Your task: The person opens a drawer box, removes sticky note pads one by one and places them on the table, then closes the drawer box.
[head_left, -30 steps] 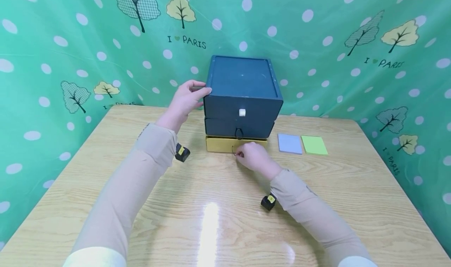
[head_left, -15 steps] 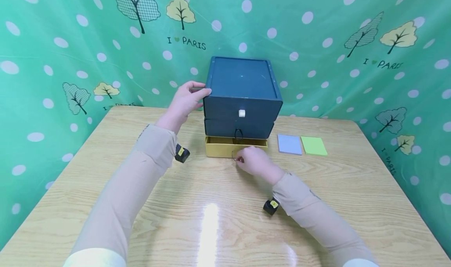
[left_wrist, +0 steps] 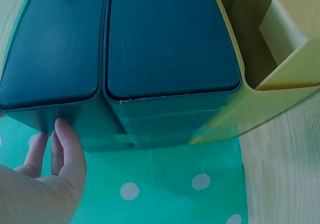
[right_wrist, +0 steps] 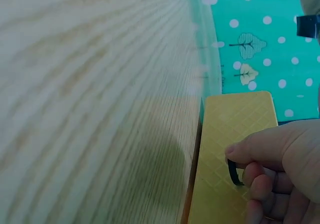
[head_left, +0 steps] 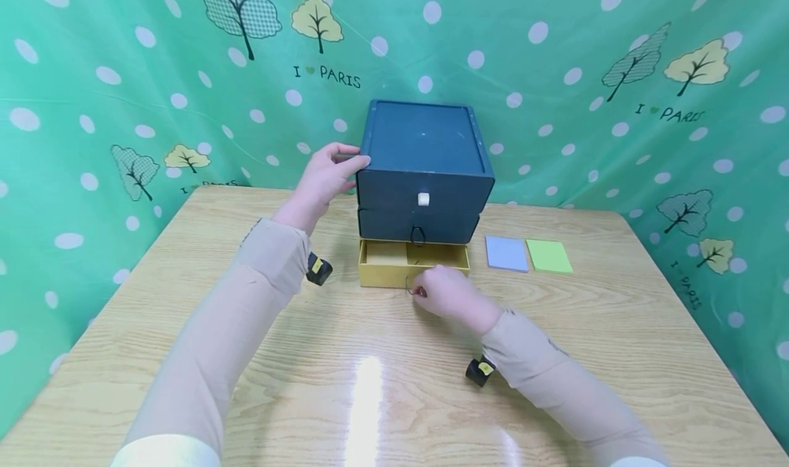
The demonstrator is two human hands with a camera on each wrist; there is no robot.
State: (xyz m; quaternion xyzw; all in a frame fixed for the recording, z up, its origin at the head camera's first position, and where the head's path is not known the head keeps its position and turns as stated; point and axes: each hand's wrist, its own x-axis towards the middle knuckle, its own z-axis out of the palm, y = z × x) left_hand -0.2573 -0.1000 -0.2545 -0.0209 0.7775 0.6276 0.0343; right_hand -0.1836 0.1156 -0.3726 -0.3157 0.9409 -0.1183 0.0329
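A small stacked drawer unit stands on the table, with dark blue upper boxes (head_left: 425,138) over a yellow drawer (head_left: 381,277) at the bottom. The yellow drawer is pulled partly out, and a pale flat piece (head_left: 386,253) shows inside at its left. My right hand (head_left: 446,292) pinches the drawer's black ring pull (right_wrist: 233,173) between thumb and curled fingers. At the unit's upper left, my left hand (head_left: 323,179) rests its extended fingers against the side of the top blue box, thumb near the front corner. A white knob (head_left: 423,198) marks the top drawer, a black loop (head_left: 418,235) the middle one.
To the unit's right lie a blue sticky-note pad (head_left: 507,253) and a green sticky-note pad (head_left: 548,255) side by side. A green patterned cloth (head_left: 530,63) hangs behind the wooden table (head_left: 308,385). Black wrist cameras (head_left: 319,270) sit below both wrists.
The yellow drawer has slid out toward me, drawn by my right hand on its ring, and its inside has come into view. My left hand has stayed on the blue box.
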